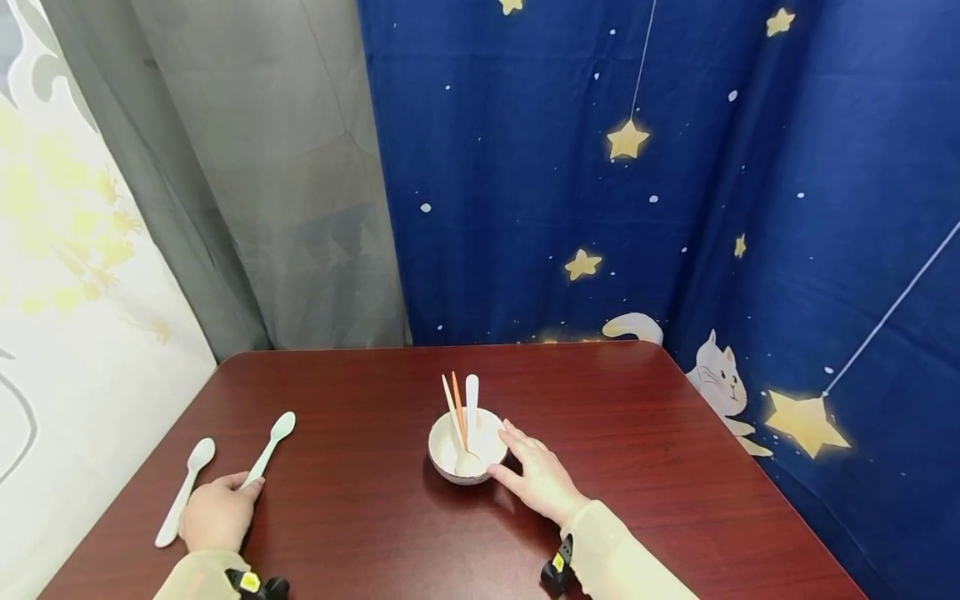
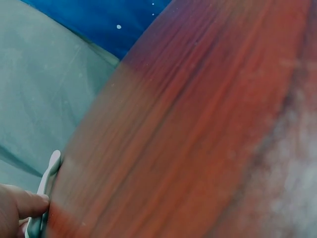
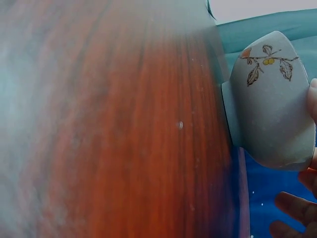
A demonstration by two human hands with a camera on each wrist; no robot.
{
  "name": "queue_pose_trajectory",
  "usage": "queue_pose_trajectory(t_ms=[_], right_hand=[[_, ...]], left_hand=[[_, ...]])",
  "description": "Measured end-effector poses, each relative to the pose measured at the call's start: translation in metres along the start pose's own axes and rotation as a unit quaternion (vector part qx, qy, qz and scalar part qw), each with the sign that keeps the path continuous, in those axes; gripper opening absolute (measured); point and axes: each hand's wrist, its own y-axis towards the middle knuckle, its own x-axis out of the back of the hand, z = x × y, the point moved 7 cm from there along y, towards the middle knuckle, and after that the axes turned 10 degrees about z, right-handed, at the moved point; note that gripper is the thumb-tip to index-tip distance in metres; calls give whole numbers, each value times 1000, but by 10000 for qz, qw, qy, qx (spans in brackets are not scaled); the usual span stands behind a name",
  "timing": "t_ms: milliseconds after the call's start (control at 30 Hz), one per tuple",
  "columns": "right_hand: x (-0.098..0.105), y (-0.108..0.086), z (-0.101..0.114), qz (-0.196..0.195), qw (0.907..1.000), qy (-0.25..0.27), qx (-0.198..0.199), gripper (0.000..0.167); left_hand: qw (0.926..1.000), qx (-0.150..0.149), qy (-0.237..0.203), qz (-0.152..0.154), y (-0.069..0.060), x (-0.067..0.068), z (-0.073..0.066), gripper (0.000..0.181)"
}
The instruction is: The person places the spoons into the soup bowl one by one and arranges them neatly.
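On the left of the table, my left hand (image 1: 219, 515) pinches the handle end of a pale green spoon (image 1: 268, 451), whose bowl end points away. In the left wrist view, fingertips press on the spoon (image 2: 48, 174). Just left of that hand lies a second pale spoon (image 1: 187, 483), partly behind the hand. My right hand (image 1: 545, 479), fingers spread and fairly straight, touches the right rim of a small white bowl (image 1: 442, 454). Inside lean a cream spoon (image 1: 467, 461), an orange-handled utensil (image 1: 457, 404) and a white-handled one (image 1: 472, 400). The right wrist view shows the bowl's leaf-patterned outside (image 3: 270, 109).
The reddish-brown wooden table (image 1: 360, 517) has rounded far corners. Behind it hang a grey curtain (image 1: 300, 208) and a blue star-patterned curtain (image 1: 525, 183). A pale patterned curtain (image 1: 82, 333) is at the left.
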Motion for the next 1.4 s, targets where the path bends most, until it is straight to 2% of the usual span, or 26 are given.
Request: queue_pose_trajectory(t_ms=[267, 533, 867, 1067, 1233, 1300, 1400], right_hand=[[-1, 1, -1, 9, 10000, -61, 13, 66], [-1, 1, -1, -13, 10000, -50, 30, 66], [-2, 1, -2, 28, 10000, -82, -2, 66], [-2, 2, -2, 55, 9999, -100, 12, 66], [-1, 3, -2, 67, 9999, -112, 10, 67], [-1, 3, -1, 70, 9999, -112, 7, 67], [-1, 2, -1, 61, 9999, -99, 8, 67]], left_hand=[[9998, 136, 102, 135, 2, 0, -1, 43], [9995, -124, 135, 256, -1, 3, -5, 47], [9993, -331, -3, 189, -3, 7, -7, 37], [9984, -451, -224, 246, 0, 9, -7, 35], [9972, -533, -248, 463, 1, 9, -13, 37], [9967, -493, -318, 559, 2, 8, -12, 38], [9951, -364, -672, 627, 1, 6, -11, 40]])
